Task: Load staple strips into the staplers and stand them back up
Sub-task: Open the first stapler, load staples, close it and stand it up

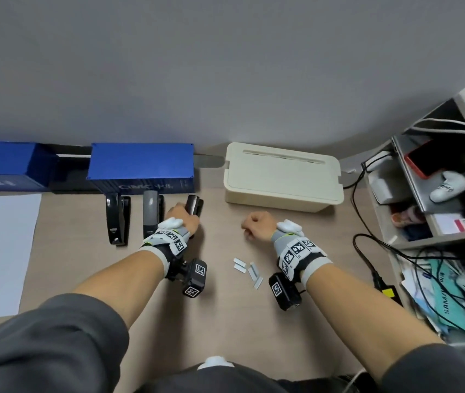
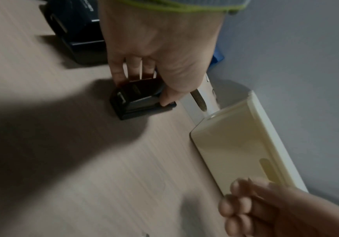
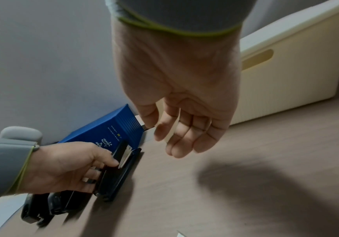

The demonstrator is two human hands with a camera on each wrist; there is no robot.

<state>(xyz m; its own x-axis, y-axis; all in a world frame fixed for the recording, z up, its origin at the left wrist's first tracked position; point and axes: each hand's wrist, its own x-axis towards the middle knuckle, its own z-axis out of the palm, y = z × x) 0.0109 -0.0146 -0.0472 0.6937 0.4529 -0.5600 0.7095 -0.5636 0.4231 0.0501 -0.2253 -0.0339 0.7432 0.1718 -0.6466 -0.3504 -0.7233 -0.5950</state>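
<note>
Gripping the rightmost black stapler (image 1: 194,207) is the left hand (image 1: 187,219), fingers curled round its near end on the desk (image 1: 225,321). From the head view the stapler's long axis runs away from the person toward the blue box (image 1: 140,168), and it sits as the right-hand one in a row with a grey stapler (image 1: 152,214) and another black stapler (image 1: 117,219). Right hand (image 1: 258,224) hovers just right of it, knuckles up, its fingers hidden from here. Loose staple strips (image 1: 249,269) lie scattered on the desk between the two wrists.

Over to the left wrist camera: fingers (image 2: 117,72) on one side and thumb on the other clamp the stapler (image 2: 140,101), which lies flat on the wood, its end facing the lens. The cream box (image 2: 239,144) sits to the right against the wall.

Now the right wrist camera, and this is what the head view hides: the right hand (image 3: 184,96) is pinching a pale staple strip (image 3: 173,128) between thumb and curled fingers, held above the desk. It also shows the stapler (image 3: 119,173) opened, a light metal part showing between its black halves, its far end pointing at the blue box (image 3: 111,133).
</note>
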